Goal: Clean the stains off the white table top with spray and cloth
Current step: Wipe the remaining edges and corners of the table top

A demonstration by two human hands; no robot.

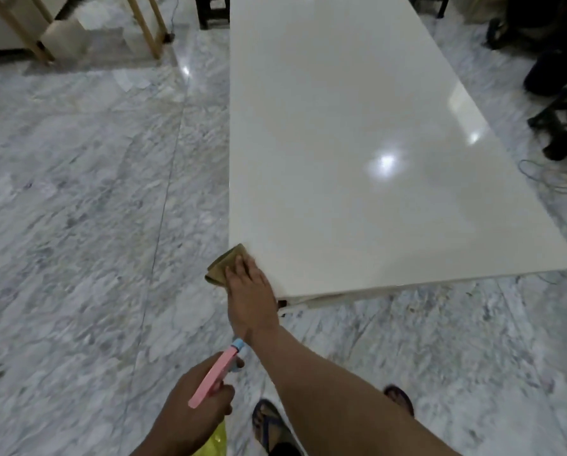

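The long glossy white table top (341, 143) runs away from me. My right hand (250, 294) presses a folded tan cloth (221, 266) flat on the table's near left corner; part of the cloth sticks out past the edge. Below it, over the floor, my left hand (189, 403) grips a spray bottle (214, 376) with a pink trigger head, blue nozzle and yellow body, mostly hidden by the hand. The nozzle points up toward my right wrist. No stain stands out on the shiny surface.
Grey marble floor (78, 209) lies left of the table and in front of it. Wooden frame legs (150, 28) stand at the far left, dark stools (211, 9) at the far end, dark chairs and cables (558, 126) at the right. My sandalled feet (272, 426) are below.
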